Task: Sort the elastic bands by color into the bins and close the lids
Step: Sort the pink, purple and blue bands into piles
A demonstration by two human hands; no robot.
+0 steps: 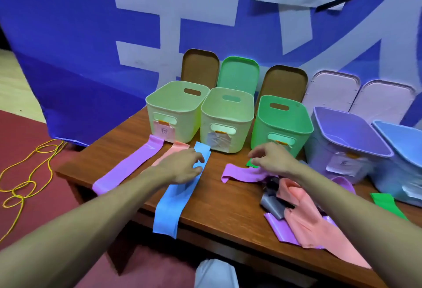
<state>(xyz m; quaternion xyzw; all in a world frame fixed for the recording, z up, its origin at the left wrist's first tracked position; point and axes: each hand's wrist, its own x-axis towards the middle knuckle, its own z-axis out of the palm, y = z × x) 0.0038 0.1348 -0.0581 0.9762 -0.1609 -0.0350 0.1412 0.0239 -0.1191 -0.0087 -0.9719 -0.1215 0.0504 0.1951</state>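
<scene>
On the desk [223, 203] I see, from the left, a purple band [127, 169], a pink band [177, 148] and a blue band [173, 203] lying flat near the open bins [262, 132]. The left hand [182, 165] pinches the blue band. The right hand [271, 158] curls over a green band [250, 163]; I cannot tell whether it grips.

Both bare forearms reach forward, palms down. The left hand [182, 165] curls thumb and forefinger in a pinch on a blue elastic band [170, 207]; the right hand [270, 158] has its fingers curled downward, grip unclear.
</scene>
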